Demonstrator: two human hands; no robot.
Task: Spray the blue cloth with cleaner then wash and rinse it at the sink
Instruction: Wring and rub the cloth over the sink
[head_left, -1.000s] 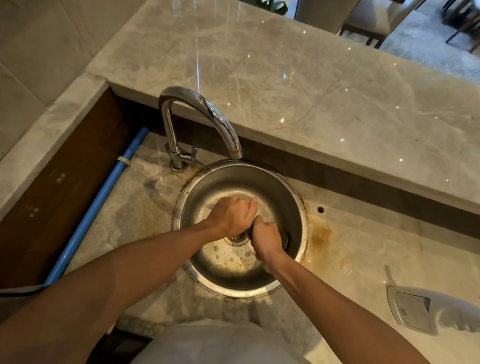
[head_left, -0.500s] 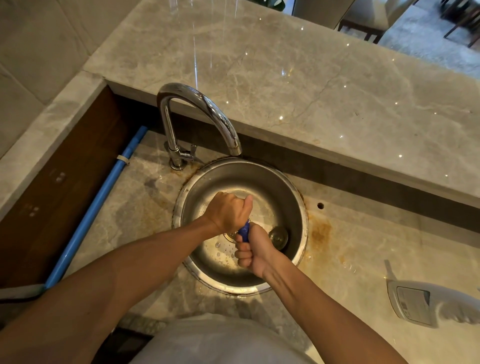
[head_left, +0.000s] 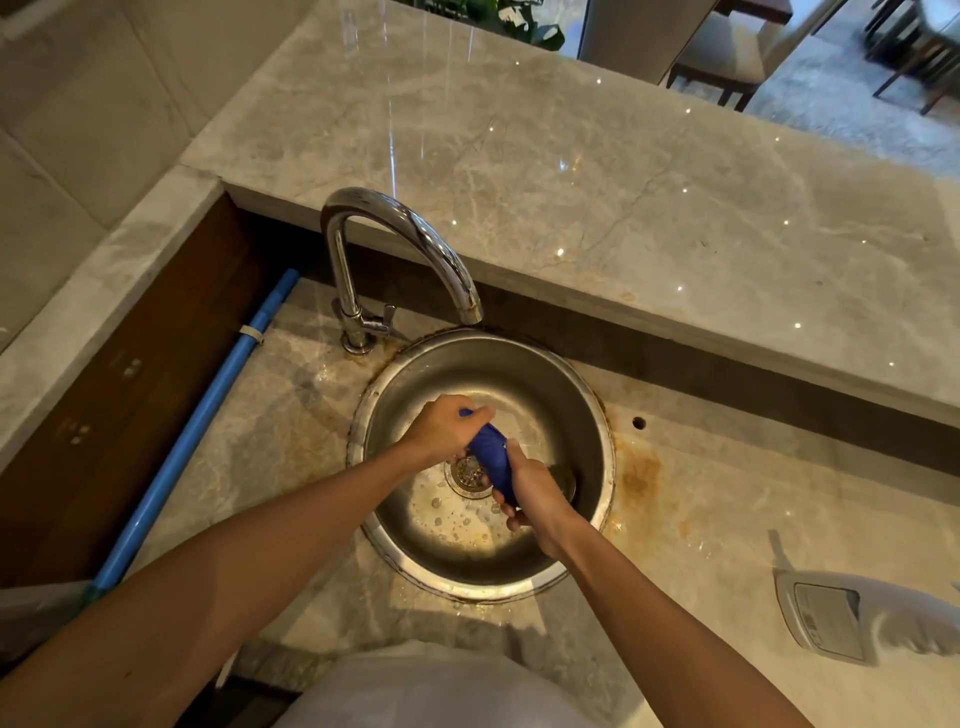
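Head cam, only view: person stands at a round steel sink (head_left: 592, 415) set in a stained marble counter (head_left: 727, 493), both arms reaching in over the bowl.

Blue cloth (head_left: 492, 457) is bunched into a tight roll, held above the drain (head_left: 470, 473), roughly mid-bowl. Left hand (head_left: 447, 428) has its fingers curled round the far/upper end; right hand (head_left: 537, 493) has fingers wrapped round the near/lower end. The two fists sit at an angle to each other w/ the cloth stretched between, which looks like a wringing twist.

Faucet (head_left: 400, 249) arches from the far-left rim, spout ending over the far edge of the bowl. No water stream visible from it. Droplets and wet patches lie on the sink floor near the drain.

Spray bottle (head_left: 857, 618) lies on its side on the counter, near right, well apart from the sink, nobody touching it. A blue pipe (head_left: 208, 415) runs along the left below a wooden panel.

Progress, as a guess: spraying prob done, since the bottle is put aside; washing/rinsing also seems mostly done, given the wet bowl & no visible flow. What's left looks like finishing the squeeze, maybe one more rinse. Can't tell how clean or soapy the cloth is.
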